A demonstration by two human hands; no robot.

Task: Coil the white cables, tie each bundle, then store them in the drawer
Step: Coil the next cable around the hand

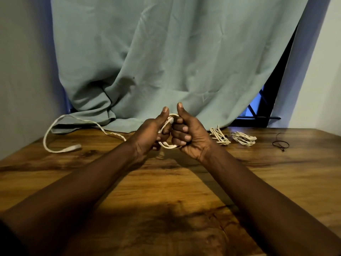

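My left hand (pixel 152 134) and my right hand (pixel 188 133) are held together above the middle of the wooden table (pixel 166 191), both closed around a small coil of white cable (pixel 168 145). The loose tail of this white cable (pixel 55 132) runs left from my left hand, arcs over the table and ends in a flat plug near the left edge. Two coiled white bundles lie on the table to the right of my right hand, one (pixel 219 135) close and one (pixel 244 138) further right. No drawer is in view.
A thin black tie (pixel 280 144) lies on the table at the far right. A green curtain (pixel 166 61) hangs behind the table, its hem resting on the back edge. A dark window opening shows at the right.
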